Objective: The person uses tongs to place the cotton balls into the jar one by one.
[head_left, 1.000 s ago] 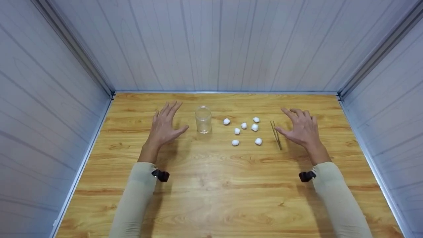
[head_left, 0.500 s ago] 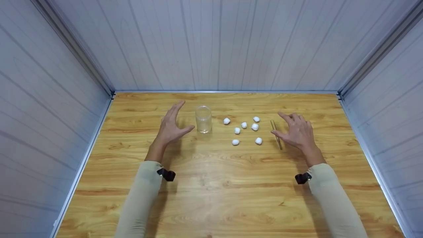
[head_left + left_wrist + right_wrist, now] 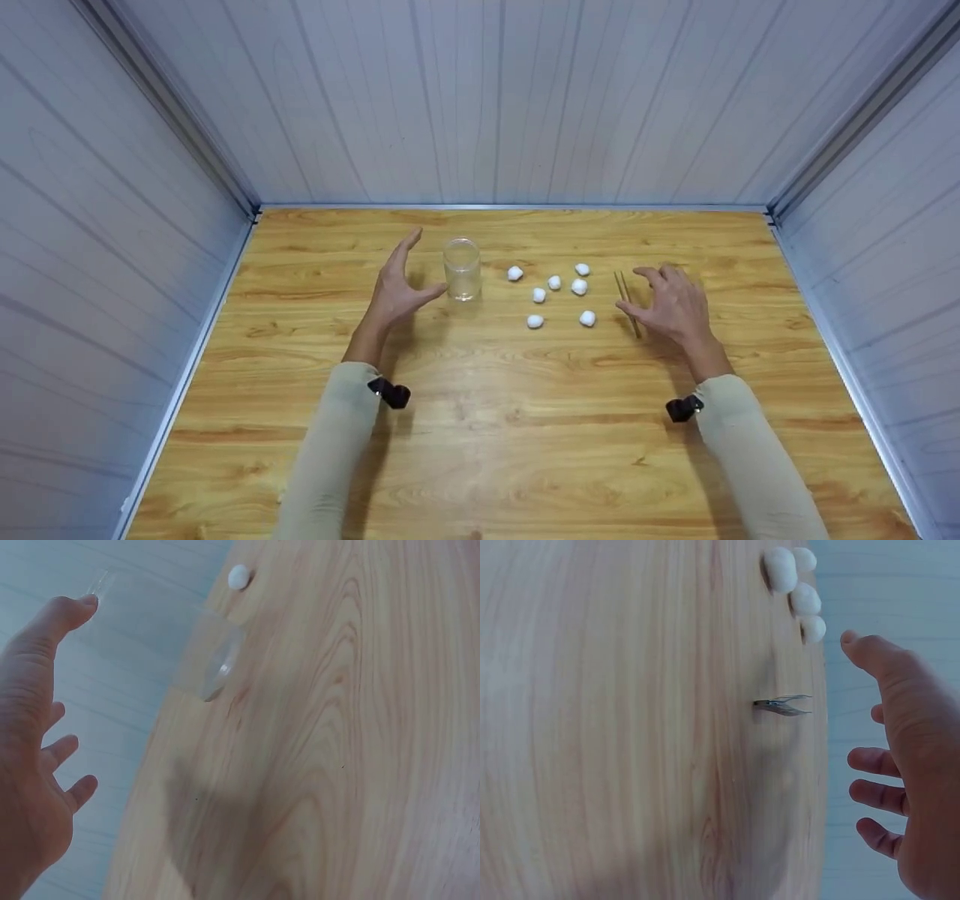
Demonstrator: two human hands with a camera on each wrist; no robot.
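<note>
Reaching on both sides, nothing held yet. Left hand is spread, palm turned toward the glass jar, which stands upright just to its right, thumb low near the base, not touching. Right hand hovers with fingers loosely splayed, holding nothing, right beside the tweezers, which lie flat on the table just left of its thumb. Tweezers' long axis runs near-to-far, roughly parallel to the hand. Six cotton balls sit between jar and tweezers, so the right hand is the nearer one to them.

Head view gives the whole layout. Left wrist view shows the clear gap between thumb and jar. Right wrist view shows the tweezers end-on, tips apart, with only three cotton balls beyond them.
</note>
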